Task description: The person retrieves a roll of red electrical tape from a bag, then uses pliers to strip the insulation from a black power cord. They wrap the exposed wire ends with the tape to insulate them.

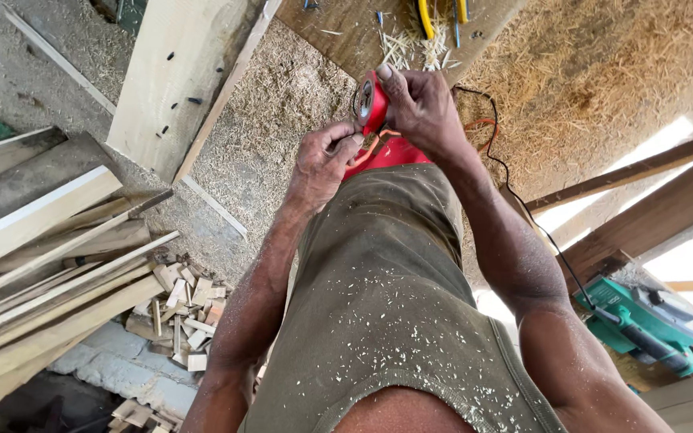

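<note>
Right hand (423, 108): raised in front of the chest, fingers closed round a red tape roll (370, 104), thumb over its upper edge.
Tape roll: held upright on edge between the two hands, its open centre turned toward the left hand; a red object (387, 154) shows just below it, against the shirt.
Left hand (324, 160): just beside the roll, fingers pinched narrow on a thin orange wire (372, 144) that curves under the roll.
Black cable (515, 188): runs from behind the right hand, along the right forearm, down toward a green power tool (643, 321).
Power tool: lies low at the right, near wooden beams (643, 208).
Shirt (387, 313): olive, sleeveless, flecked with sawdust.
Floor (274, 120): covered in wood shavings.
Plank (174, 76): pale, wide, with dark screw points, lying on the shavings ahead of the hands.
Boards (42, 265): stacked long strips at the left, with a heap of small offcuts (182, 313) beside them.
</note>
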Motion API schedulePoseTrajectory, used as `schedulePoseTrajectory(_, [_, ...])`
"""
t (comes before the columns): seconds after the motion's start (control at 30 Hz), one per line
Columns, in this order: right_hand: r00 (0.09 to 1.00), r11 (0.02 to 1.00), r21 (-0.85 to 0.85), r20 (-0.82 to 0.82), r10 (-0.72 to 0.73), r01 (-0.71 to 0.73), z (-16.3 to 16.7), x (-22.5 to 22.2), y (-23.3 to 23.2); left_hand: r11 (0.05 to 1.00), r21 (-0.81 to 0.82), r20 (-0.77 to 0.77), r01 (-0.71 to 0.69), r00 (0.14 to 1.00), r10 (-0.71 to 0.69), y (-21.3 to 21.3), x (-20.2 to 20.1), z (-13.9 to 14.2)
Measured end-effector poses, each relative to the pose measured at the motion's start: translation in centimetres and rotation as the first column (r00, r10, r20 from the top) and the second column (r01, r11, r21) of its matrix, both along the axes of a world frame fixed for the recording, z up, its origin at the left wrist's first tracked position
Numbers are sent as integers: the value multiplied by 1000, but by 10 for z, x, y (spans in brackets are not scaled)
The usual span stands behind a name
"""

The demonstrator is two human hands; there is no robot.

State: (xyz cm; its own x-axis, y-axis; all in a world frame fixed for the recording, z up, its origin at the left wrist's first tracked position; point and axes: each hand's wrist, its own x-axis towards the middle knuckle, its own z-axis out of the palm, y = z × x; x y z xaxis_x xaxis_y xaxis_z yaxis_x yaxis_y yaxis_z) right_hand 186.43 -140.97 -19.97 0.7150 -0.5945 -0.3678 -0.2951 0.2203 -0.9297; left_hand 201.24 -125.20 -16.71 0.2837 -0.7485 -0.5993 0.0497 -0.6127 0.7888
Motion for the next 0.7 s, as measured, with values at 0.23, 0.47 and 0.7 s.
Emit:
schedulePoseTrajectory(0.23, [983, 995, -22, 156, -97, 101, -13, 10, 31, 971, -19, -97, -238, 967, 235, -1, -4, 17])
schedulePoseTrajectory(0.47, [922, 974, -189, 340, 186, -126, 9, 6, 31, 864, -92, -132, -495, 866, 482, 3, 2, 11])
schedulePoseTrajectory(0.7, [954, 859, -495, 298, 26, 132, 14, 18, 54, 761, -15, -320, -649, 724, 611, 11, 22, 7])
